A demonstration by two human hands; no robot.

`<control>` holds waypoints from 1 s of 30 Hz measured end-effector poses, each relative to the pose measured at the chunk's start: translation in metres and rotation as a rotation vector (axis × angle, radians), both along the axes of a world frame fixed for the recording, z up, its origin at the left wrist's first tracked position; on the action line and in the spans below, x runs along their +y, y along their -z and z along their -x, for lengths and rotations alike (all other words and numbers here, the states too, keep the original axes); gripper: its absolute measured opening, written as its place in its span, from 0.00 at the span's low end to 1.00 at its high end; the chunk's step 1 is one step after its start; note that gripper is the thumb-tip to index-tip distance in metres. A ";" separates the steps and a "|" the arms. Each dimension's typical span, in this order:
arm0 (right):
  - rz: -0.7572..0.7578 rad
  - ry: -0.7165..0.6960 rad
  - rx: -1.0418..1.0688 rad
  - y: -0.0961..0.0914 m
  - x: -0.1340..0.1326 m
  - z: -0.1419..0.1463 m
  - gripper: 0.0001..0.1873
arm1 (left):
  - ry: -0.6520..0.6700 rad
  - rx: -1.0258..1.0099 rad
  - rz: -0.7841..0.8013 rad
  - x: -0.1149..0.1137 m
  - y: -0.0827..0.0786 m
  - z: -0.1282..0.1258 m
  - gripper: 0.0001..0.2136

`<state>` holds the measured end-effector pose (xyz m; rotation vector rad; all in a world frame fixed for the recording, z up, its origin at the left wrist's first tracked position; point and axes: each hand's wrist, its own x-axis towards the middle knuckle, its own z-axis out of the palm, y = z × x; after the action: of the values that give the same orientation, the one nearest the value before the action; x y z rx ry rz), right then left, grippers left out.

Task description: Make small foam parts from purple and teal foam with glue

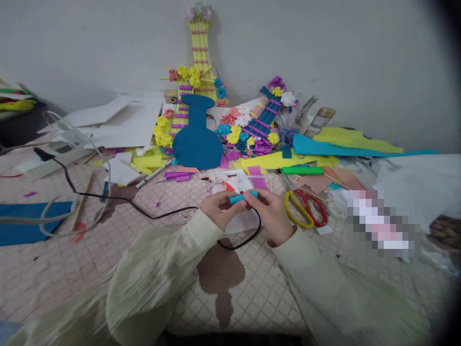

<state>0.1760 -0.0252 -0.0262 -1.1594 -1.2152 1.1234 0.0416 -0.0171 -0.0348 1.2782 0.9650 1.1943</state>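
Observation:
Between both hands, over the middle of the table, is a small rolled piece of light blue paper [237,197]. My left hand [220,207] pinches its left end with fingers and thumb. At its right end my right hand [271,214] grips it, fingers closed. Just behind the hands lies a glue gun [230,181], partly hidden, with a black cord [154,216] running left and looping under the hands. Farther back stands a dark blue guitar-shaped cutout [198,149], leaning on decorated pieces. Scissors [305,209] with yellow and red handles lie right of my right hand.
Paper-flower decorated guitar shapes [200,45] lean against the wall. A green utility knife [302,170] and yellow sheets [356,138] lie at the back right. On the left are a power strip [54,156], a grey cable [108,192], white boards [122,122] and a blue sheet [21,228].

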 end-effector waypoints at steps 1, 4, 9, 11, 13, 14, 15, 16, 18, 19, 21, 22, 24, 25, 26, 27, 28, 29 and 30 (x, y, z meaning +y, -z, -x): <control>0.001 -0.004 0.005 0.001 0.000 0.000 0.11 | 0.001 0.004 -0.003 0.000 0.000 0.000 0.12; -0.001 -0.005 0.020 0.004 0.001 0.000 0.11 | 0.072 -0.052 0.030 0.001 0.000 0.001 0.12; -0.011 0.024 0.023 0.007 0.001 -0.002 0.12 | 0.124 -0.213 0.145 0.007 0.003 0.002 0.15; -0.013 0.025 0.014 0.005 0.001 -0.002 0.12 | 0.105 -0.222 0.185 0.008 0.003 0.001 0.15; -0.015 0.021 0.001 0.003 0.000 -0.002 0.12 | 0.087 -0.163 0.179 0.007 0.001 0.001 0.13; -0.015 0.016 -0.005 0.002 0.000 -0.001 0.12 | 0.077 -0.121 0.153 0.006 -0.001 0.001 0.12; -0.016 0.010 -0.008 0.002 0.000 -0.001 0.11 | 0.074 -0.080 0.123 0.004 -0.002 0.001 0.11; -0.016 0.004 -0.010 0.002 0.000 -0.001 0.11 | 0.074 -0.049 0.100 0.003 -0.004 0.001 0.09; -0.024 0.000 -0.003 0.004 0.000 -0.001 0.13 | 0.076 -0.037 0.100 0.001 -0.006 0.001 0.08; -0.034 0.001 0.009 0.005 0.000 -0.001 0.14 | 0.082 -0.054 0.125 0.001 -0.007 0.002 0.07; -0.053 0.002 0.041 0.007 0.001 -0.001 0.15 | 0.088 -0.107 0.194 0.002 -0.008 0.003 0.08; -0.057 -0.002 0.053 0.007 0.001 -0.002 0.14 | 0.094 -0.134 0.227 0.003 -0.008 0.003 0.08; -0.052 -0.023 0.050 0.005 0.001 -0.002 0.11 | 0.127 -0.171 0.280 0.005 -0.009 0.004 0.10; -0.046 -0.031 0.035 0.004 0.001 -0.002 0.11 | 0.138 -0.182 0.296 0.006 -0.009 0.004 0.11; -0.041 -0.035 0.019 0.003 0.001 -0.002 0.11 | 0.143 -0.185 0.304 0.006 -0.009 0.004 0.13; -0.039 -0.030 0.011 0.002 0.000 -0.001 0.11 | 0.140 -0.180 0.303 0.006 -0.010 0.004 0.14; -0.037 -0.019 0.012 0.001 0.000 -0.001 0.11 | 0.127 -0.166 0.290 0.005 -0.010 0.003 0.15; -0.036 -0.008 0.021 0.001 0.000 -0.001 0.11 | 0.104 -0.151 0.265 0.005 -0.011 0.002 0.14; -0.033 0.001 0.038 0.001 -0.001 -0.001 0.11 | 0.073 -0.134 0.228 0.004 -0.011 0.002 0.14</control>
<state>0.1766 -0.0259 -0.0273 -1.1084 -1.1992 1.1156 0.0400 -0.0135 -0.0242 1.0316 0.9192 1.0666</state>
